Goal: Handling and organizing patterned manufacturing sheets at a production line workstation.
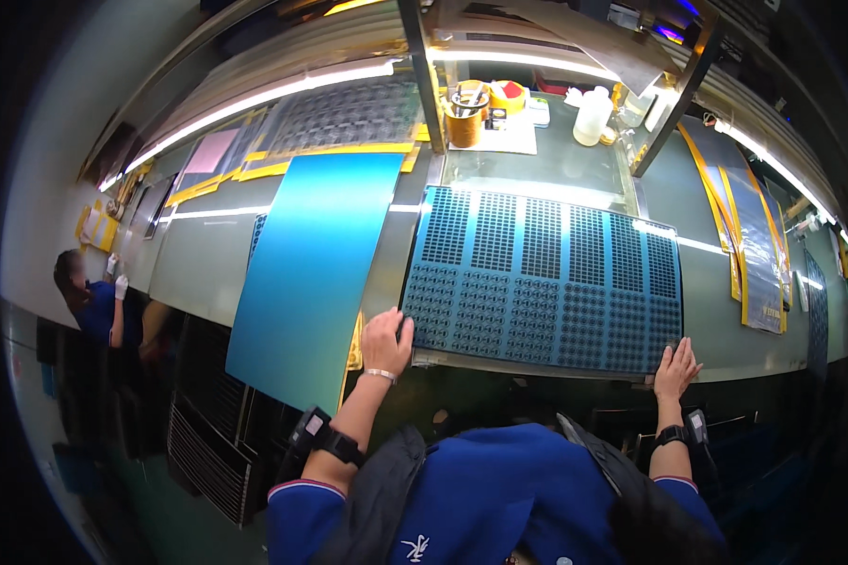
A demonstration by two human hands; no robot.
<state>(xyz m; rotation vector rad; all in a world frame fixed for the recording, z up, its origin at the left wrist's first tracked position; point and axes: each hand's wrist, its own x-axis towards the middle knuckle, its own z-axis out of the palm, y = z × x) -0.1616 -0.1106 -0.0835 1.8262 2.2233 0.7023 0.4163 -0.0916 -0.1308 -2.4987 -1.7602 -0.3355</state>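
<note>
Here's the patterned panel [548, 282] flat on the surface [711, 311], left hand [386, 343] at its near left corner, right hand [676, 369] at the near right; whether either grip is closed, I can't tell

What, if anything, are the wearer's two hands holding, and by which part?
The patterned panel: left hand at its near left corner, right hand at its near right. Whether they grip or merely touch it cannot be told.
</note>
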